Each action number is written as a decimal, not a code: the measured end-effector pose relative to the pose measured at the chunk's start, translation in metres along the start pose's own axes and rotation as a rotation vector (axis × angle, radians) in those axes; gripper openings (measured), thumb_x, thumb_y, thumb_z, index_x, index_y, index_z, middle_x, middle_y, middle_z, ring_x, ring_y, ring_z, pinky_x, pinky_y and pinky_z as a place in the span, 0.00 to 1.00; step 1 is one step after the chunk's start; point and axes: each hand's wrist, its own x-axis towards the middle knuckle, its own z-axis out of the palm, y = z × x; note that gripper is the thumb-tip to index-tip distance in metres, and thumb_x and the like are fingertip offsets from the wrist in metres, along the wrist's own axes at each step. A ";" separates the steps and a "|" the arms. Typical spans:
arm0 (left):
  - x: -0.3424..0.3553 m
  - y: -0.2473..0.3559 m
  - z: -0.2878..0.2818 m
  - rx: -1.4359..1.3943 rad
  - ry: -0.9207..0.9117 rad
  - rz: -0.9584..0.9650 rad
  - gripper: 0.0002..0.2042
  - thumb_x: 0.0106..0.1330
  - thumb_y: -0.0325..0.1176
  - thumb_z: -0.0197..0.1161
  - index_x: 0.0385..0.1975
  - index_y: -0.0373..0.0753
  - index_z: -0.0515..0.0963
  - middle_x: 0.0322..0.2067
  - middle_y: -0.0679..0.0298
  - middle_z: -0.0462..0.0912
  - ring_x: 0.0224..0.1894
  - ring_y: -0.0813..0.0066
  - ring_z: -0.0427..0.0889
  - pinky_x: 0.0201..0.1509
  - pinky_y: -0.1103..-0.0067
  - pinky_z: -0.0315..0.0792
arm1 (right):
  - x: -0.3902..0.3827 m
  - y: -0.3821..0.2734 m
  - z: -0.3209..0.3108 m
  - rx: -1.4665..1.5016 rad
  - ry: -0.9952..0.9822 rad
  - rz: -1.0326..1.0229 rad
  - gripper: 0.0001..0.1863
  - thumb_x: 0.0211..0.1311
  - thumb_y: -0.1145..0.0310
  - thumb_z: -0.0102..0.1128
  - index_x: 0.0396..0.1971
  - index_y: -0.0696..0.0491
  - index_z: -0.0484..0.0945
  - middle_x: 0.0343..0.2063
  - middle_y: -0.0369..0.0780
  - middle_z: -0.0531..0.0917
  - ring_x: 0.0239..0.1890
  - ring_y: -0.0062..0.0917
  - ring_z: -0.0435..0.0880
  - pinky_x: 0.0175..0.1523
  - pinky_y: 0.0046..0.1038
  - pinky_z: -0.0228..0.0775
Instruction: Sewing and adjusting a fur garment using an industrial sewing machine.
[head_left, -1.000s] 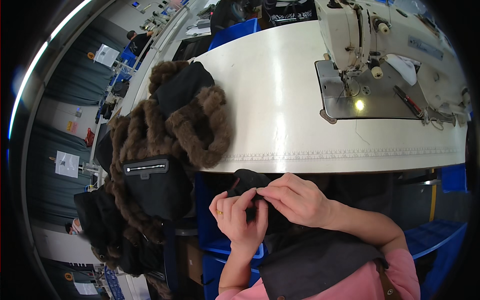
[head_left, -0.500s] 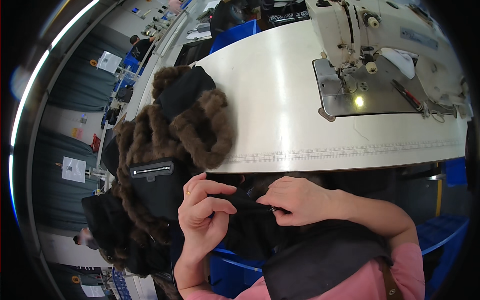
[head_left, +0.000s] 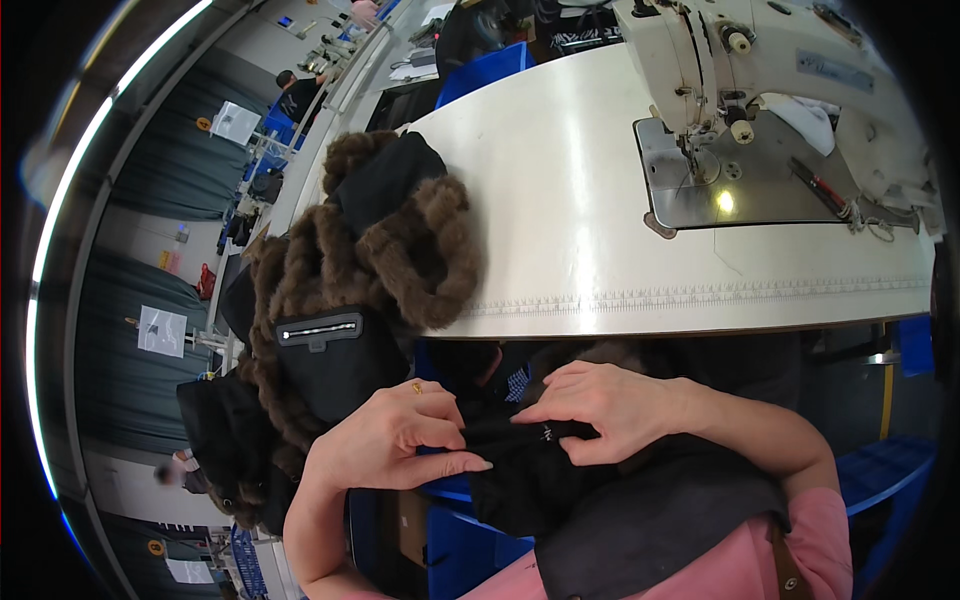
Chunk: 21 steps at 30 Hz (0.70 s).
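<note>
Before my body hangs a piece of black fabric point(head_left: 515, 485), stretched between my two hands below the table's front edge. My left hand point(head_left: 395, 435) has its fingers curled round the fabric's left edge, thumb out straight beneath. At the other end my right hand point(head_left: 615, 410) pinches the fabric between thumb and bent fingers. A small whitish detail point(head_left: 547, 433) shows on the cloth by those fingertips; it is too small to make out. Beside my left hand lies a heap of black pieces with brown fur trim point(head_left: 325, 245), among them a black panel point(head_left: 345, 370) with a silver zip pocket.
A white sewing machine point(head_left: 770, 60) stands at the back right, with red-handled snips point(head_left: 818, 185) on its metal plate. A ruler strip point(head_left: 700, 297) runs along the front of the white table point(head_left: 550, 200). Blue bins point(head_left: 485, 75) are behind and below. Another person point(head_left: 298, 97) sits far left.
My left hand has moved down and turned, its thumb now lying straight along the fabric. My right hand has shifted slightly, still pinching the cloth. The view has shifted a little.
</note>
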 end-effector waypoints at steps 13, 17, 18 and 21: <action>-0.024 0.090 -0.065 0.125 0.823 0.165 0.21 0.48 0.39 0.75 0.07 0.37 0.69 0.14 0.64 0.71 0.18 0.74 0.71 0.30 0.76 0.73 | 0.137 -0.042 -0.051 -0.711 0.233 -0.833 0.13 0.56 0.59 0.63 0.28 0.53 0.73 0.22 0.36 0.79 0.29 0.29 0.83 0.38 0.28 0.74; -0.029 0.101 -0.064 0.001 0.819 0.248 0.22 0.47 0.40 0.77 0.10 0.38 0.67 0.18 0.63 0.72 0.19 0.74 0.70 0.24 0.76 0.66 | 0.158 -0.087 -0.105 -0.977 0.001 -0.763 0.14 0.56 0.68 0.58 0.43 0.52 0.79 0.38 0.34 0.85 0.41 0.27 0.83 0.47 0.27 0.75; -0.028 0.097 -0.061 0.141 0.687 0.185 0.19 0.47 0.38 0.78 0.11 0.38 0.70 0.19 0.62 0.73 0.19 0.73 0.72 0.24 0.77 0.66 | 0.149 -0.081 -0.109 -0.976 -0.065 -0.690 0.15 0.56 0.68 0.57 0.43 0.52 0.80 0.41 0.35 0.85 0.44 0.28 0.83 0.49 0.28 0.75; -0.019 0.099 -0.035 0.322 0.368 0.080 0.12 0.47 0.32 0.79 0.17 0.39 0.78 0.23 0.61 0.76 0.21 0.70 0.76 0.23 0.77 0.68 | 0.096 -0.072 -0.107 -0.887 -0.257 -0.466 0.16 0.57 0.70 0.54 0.45 0.54 0.80 0.47 0.40 0.84 0.52 0.36 0.81 0.56 0.33 0.73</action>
